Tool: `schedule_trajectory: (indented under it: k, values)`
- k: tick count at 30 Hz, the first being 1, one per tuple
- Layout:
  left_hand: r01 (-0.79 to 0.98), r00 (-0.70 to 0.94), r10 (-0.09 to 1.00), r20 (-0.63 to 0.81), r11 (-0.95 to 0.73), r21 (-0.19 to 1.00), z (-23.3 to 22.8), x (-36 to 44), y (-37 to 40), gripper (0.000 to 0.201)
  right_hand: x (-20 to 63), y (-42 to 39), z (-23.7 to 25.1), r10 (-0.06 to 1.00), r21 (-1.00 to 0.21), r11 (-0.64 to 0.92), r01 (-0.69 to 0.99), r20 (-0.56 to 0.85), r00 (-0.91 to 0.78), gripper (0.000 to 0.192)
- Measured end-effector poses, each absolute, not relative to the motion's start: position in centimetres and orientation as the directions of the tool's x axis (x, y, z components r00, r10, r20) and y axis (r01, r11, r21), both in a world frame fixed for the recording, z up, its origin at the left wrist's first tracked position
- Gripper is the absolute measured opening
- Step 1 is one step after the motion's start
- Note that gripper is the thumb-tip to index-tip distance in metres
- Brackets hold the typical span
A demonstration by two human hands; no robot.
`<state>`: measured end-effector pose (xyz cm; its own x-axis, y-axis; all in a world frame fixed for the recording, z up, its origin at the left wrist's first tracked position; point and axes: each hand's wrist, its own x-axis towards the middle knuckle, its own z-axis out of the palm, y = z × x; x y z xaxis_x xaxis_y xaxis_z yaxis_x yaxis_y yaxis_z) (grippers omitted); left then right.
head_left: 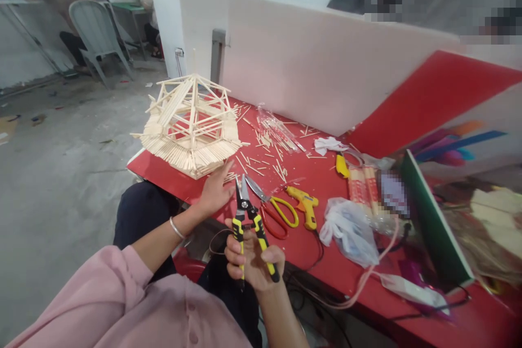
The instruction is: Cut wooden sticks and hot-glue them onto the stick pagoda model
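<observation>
My right hand (259,263) is wrapped round a pair of snips (247,212) with black and yellow handles. Their handles are spread and the blades, slightly parted, point away from me. Beside the table's near edge, my left hand (215,191) has its fingers stretched and apart, and I see nothing held in it. Just beyond those fingers stands a roofed model (191,136) built of pale wooden sticks. Loose sticks (255,163) lie scattered to its right. Scissors (285,211) with yellow and red handles and a yellow glue gun (304,205) rest right of the snips.
The red table (330,277) also bears a clear bag of sticks (281,128), a crumpled plastic bag (348,228), packaged sticks (362,187) and a green-sided box (436,217). Cables run along its front edge. A white board (310,60) stands behind; a chair (95,27) and people are farther left.
</observation>
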<state>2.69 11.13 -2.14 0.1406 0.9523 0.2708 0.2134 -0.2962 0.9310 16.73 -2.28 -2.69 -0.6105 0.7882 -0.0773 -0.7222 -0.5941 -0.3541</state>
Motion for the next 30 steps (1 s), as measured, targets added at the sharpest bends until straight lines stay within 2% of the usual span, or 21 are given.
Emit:
schedule_trajectory:
  k: [2,4,6,7,9,10,11,12,13,14,16,19,21,23,26,30]
  values:
    - [0.031,0.221,0.955,0.197,-0.209,0.977,-1.8,2.9,10.1,0.053,16.3,-2.6,-3.0,0.770,-0.335,-0.613,-0.716,-0.051,-0.636,0.073]
    - [-0.086,0.257,0.959,0.117,-0.098,0.991,-1.6,2.8,9.2,0.036,16.1,-3.2,-2.9,0.767,-0.365,-0.607,-0.706,-0.038,-0.640,0.070]
    - [-0.133,0.189,0.981,0.041,-0.016,0.991,-1.5,2.2,8.6,0.026,16.4,-3.9,-2.5,0.800,-0.492,-0.542,-0.682,-0.052,-0.598,0.071]
    - [-0.152,0.142,0.990,0.001,0.021,0.988,-1.5,1.8,8.4,0.026,16.6,-4.2,-2.2,0.826,-0.599,-0.488,-0.634,-0.082,-0.558,0.071]
    - [-0.198,0.082,0.994,-0.072,0.087,0.976,-1.5,1.0,7.8,0.034,16.9,-4.5,-1.4,0.900,-0.859,-0.348,-0.375,-0.194,-0.391,0.069]
    - [-0.215,0.071,0.993,-0.094,0.107,0.971,-1.5,0.6,7.5,0.039,16.9,-4.3,-1.0,0.941,-0.950,-0.279,-0.141,-0.242,-0.236,0.068]
    - [-0.228,0.065,0.993,-0.103,0.115,0.967,-1.4,0.2,7.1,0.042,16.7,-3.9,-0.8,0.968,-0.962,-0.236,0.140,-0.245,-0.054,0.067]
    - [-0.242,0.057,0.993,-0.102,0.113,0.964,-1.3,0.0,6.6,0.044,16.2,-3.3,-0.6,0.974,-0.883,-0.222,0.414,-0.187,0.126,0.069]
    - [-0.261,0.047,0.994,-0.101,0.110,0.959,-1.2,-0.1,6.1,0.044,15.7,-2.4,-0.6,0.963,-0.745,-0.232,0.626,-0.086,0.255,0.072]
    - [-0.287,0.042,0.993,-0.108,0.116,0.951,-1.1,-0.2,5.7,0.044,15.1,-1.4,-0.6,0.955,-0.600,-0.237,0.764,0.001,0.296,0.074]
    - [-0.335,0.061,0.988,-0.144,0.156,0.929,-0.9,-0.3,4.9,0.044,14.4,0.7,-0.9,0.959,-0.398,-0.199,0.896,0.109,0.261,0.073]
    - [-0.354,0.103,0.975,-0.198,0.222,0.909,-0.9,-0.5,4.3,0.046,15.4,2.5,-1.3,0.954,-0.256,-0.130,0.958,0.231,0.191,0.053]
    - [-0.317,0.113,0.970,-0.215,0.241,0.917,-1.4,-0.7,4.3,0.044,17.4,2.6,-1.6,0.935,-0.204,-0.168,0.964,0.276,0.221,0.039]
    - [-0.216,0.165,0.958,-0.233,0.266,0.940,-2.3,-0.7,4.5,0.039,19.8,2.3,-2.1,0.939,-0.148,-0.245,0.958,0.209,0.272,0.032]
    - [-0.038,0.258,0.933,-0.250,0.269,0.962,-3.7,-0.3,5.3,0.034,22.3,2.2,-2.6,0.970,-0.090,-0.215,0.972,0.095,0.224,0.035]
    - [0.048,0.162,0.970,-0.182,0.177,0.983,-4.5,-0.2,6.8,0.032,22.9,3.0,-2.3,0.985,-0.067,-0.152,0.986,0.067,0.157,0.045]
